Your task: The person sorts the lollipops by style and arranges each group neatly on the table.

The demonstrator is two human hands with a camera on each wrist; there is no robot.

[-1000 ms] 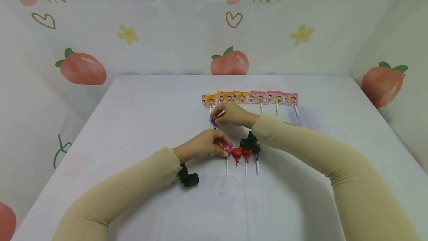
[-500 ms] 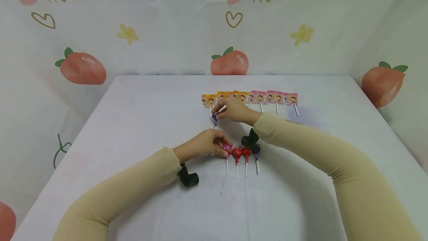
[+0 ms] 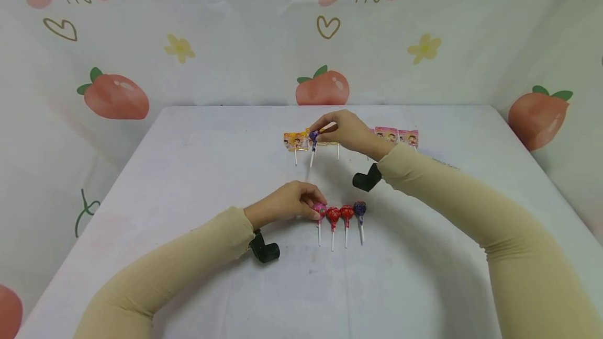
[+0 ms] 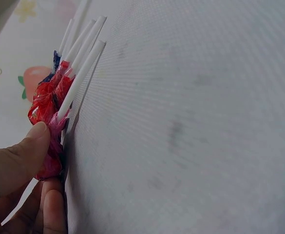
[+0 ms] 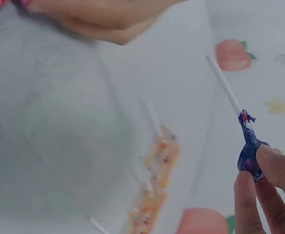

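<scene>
My left hand [image 3: 288, 204] rests low on the table and pinches a pink-wrapped lollipop [image 4: 51, 158] by its head. Two red lollipops [image 3: 333, 215] and a purple one [image 3: 360, 208] lie beside it in a row, sticks toward me. A white strip [image 4: 20, 202] shows by the left fingers in the left wrist view. Raised over the back row, my right hand [image 3: 350, 131] holds another purple lollipop [image 5: 252, 156] by its wrapped head between thumb and fingers. Its stick points down toward me in the head view.
Flat-wrapped lollipops line the back: yellow packets [image 3: 294, 142] to the left, pink packets [image 3: 408, 138] to the right, some hidden behind the right hand. Black wrist cameras [image 3: 266, 251] are strapped under both sleeves. A patterned white cloth [image 3: 245, 41] hangs behind the table [image 3: 212, 145].
My right hand has lifted the purple lollipop up and away toward the back row, moving slightly right. The left hand keeps its place on the pink lollipop.
</scene>
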